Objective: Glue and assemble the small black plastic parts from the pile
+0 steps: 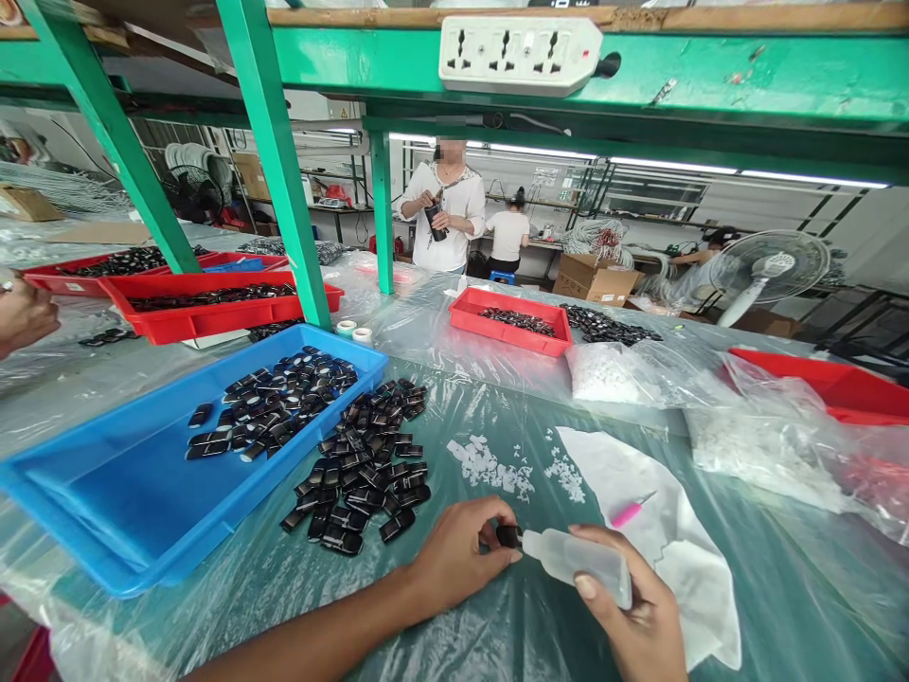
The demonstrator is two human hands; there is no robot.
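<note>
Head view of a bench point(497, 606) covered in clear plastic sheeting. Near its front edge, the right hand point(635, 616) is closed around a small translucent squeeze bottle point(586, 564). The bottle lies nearly horizontal, its long axis running roughly along the front edge, nozzle pointing toward the person's left and tilted slightly up. The left hand point(458, 554) pinches a small black part point(508, 537) between thumb and fingertips, held right at the bottle's nozzle; whether the two touch cannot be told.

Just behind the left hand, a loose pile of black parts point(365, 464) lies on the sheeting. To its left, a blue tray point(106, 493) holds more of the same parts in its far half. Behind the bottle lie scattered small white pieces point(490, 466) and, to the right, a white sheet point(668, 530) bearing a pink-handled tool point(629, 512). Clear bags of white pieces point(767, 436) rest toward the right edge. Red trays point(205, 317) with dark parts stand farther back.

At the left edge of the frame, another person's hand point(25, 313) is partly visible. Beyond the bench, a person in white point(444, 213) stands holding a dark object.
</note>
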